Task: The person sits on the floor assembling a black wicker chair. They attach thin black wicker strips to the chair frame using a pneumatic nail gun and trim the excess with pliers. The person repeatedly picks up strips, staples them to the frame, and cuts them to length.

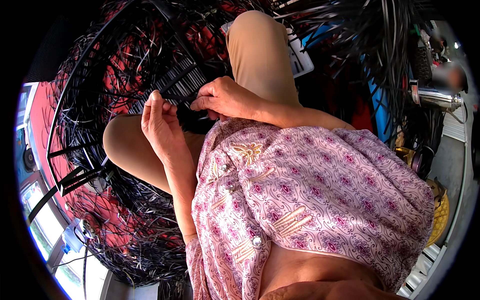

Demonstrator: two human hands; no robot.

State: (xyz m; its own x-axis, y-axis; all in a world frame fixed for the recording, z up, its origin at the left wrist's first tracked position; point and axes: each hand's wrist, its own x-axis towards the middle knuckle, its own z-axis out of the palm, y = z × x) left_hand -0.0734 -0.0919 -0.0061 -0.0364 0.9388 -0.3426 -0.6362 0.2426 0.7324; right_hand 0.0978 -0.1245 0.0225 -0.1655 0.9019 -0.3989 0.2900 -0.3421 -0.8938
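Left hand, centre frame, fingers pinched closed on a black strip. Right hand, just beside it, fingers curled gripping the same strip (woven black panel above). Loose black strips fill lower left.

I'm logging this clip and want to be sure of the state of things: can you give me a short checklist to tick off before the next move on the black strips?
1. Left hand pinching a black strip: ok, fingertips closed on it.
2. Right hand on the strips: ok, fingers curled over them.
3. Woven panel in front of both hands: ok, propped by the knees.
4. Loose strips within reach: ok, heaped all round.
5. Strip ends lined up: cannot tell, hidden by the fingers.
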